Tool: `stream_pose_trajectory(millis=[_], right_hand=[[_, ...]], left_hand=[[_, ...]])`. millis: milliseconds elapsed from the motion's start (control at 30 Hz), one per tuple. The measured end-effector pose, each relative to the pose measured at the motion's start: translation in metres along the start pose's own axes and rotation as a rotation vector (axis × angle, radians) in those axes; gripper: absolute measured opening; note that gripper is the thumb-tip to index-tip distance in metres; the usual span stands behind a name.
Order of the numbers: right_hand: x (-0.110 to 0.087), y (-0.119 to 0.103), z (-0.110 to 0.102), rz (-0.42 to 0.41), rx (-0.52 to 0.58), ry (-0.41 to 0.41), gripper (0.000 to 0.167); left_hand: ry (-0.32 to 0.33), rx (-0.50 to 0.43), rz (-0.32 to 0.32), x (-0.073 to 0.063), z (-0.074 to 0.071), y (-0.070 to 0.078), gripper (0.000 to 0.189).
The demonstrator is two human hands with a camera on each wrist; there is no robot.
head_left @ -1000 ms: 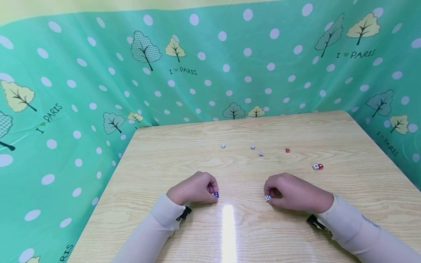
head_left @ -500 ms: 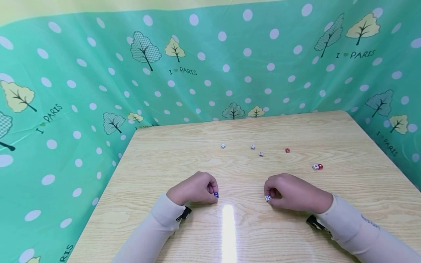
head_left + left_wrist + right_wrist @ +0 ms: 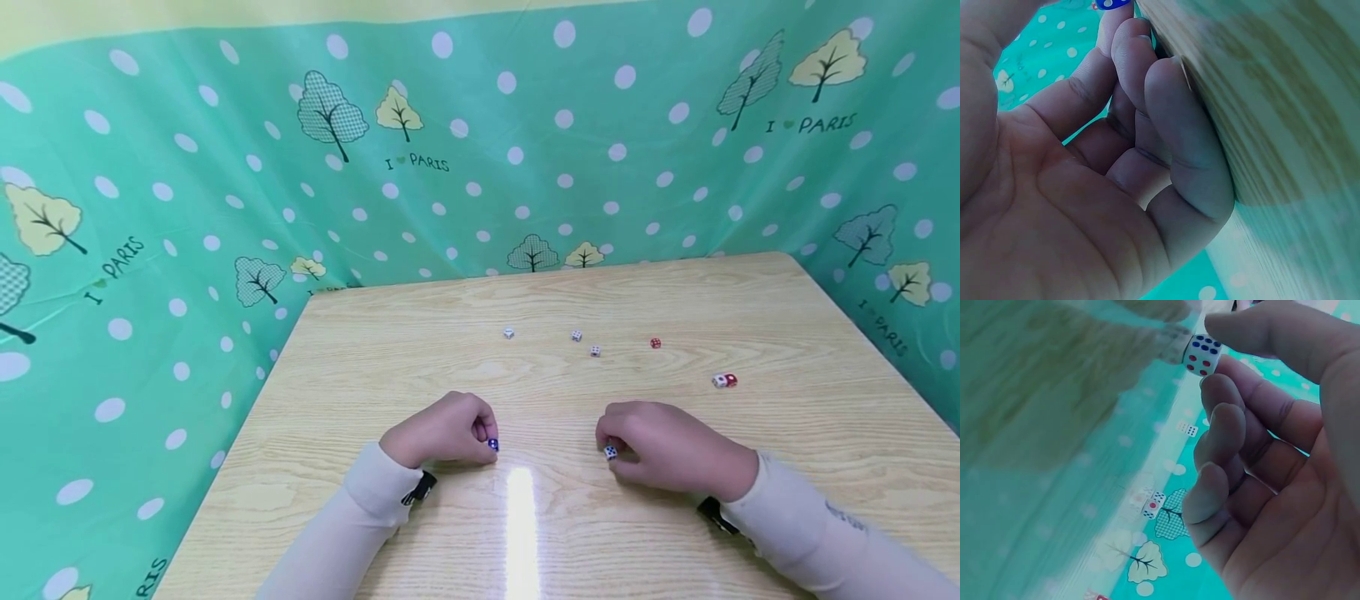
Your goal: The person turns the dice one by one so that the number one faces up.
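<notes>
In the head view my left hand pinches a blue die with white pips between thumb and index finger, low at the tabletop. Only the lower edge of that blue die shows at the top of the left wrist view, past the curled fingers. On the right, a white die rests on the table between the parted thumb and index finger of my right hand. The right wrist view shows this white die with blue and red pips, the thumb tip just off it and bent fingers beside it.
Further back on the wooden table lie several dice: a white die at left, two white dice mid-table and a red die. A white die sits against a red one at right. A green curtain hangs behind.
My right thumb and index finger have spread from their pinch on the white die, and the hand has shifted slightly. The die stays in place. My left hand has not moved.
</notes>
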State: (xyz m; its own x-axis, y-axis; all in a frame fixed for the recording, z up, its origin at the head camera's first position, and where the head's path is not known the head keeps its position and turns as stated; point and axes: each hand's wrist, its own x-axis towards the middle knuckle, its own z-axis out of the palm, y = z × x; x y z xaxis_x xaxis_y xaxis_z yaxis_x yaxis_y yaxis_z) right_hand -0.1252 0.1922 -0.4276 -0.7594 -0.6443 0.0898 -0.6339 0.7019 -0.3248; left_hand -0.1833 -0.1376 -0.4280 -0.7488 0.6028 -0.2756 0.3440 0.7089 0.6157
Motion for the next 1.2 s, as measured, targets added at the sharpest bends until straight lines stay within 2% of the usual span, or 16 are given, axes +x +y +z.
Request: stream_pose_trajectory(millis=[567,967,1200], right_hand=[[0.0002,-0.0031,0.0028,0.02,-0.047,-0.013,0.016],[-0.0014,-0.0046,-0.0013,0.026,-0.031,0.002,0.018],[-0.001,-0.0027,-0.0044,0.065,0.019,-0.009,0.017]], left_hand=[[0.0,-0.028,-0.017,-0.0025,0.0016,0.0019,0.014],[0.004,-0.001,-0.011,-0.0012,0.0017,0.001,0.015],[0.014,0.014,0.004,-0.0002,0.0017,-0.0009,0.016]])
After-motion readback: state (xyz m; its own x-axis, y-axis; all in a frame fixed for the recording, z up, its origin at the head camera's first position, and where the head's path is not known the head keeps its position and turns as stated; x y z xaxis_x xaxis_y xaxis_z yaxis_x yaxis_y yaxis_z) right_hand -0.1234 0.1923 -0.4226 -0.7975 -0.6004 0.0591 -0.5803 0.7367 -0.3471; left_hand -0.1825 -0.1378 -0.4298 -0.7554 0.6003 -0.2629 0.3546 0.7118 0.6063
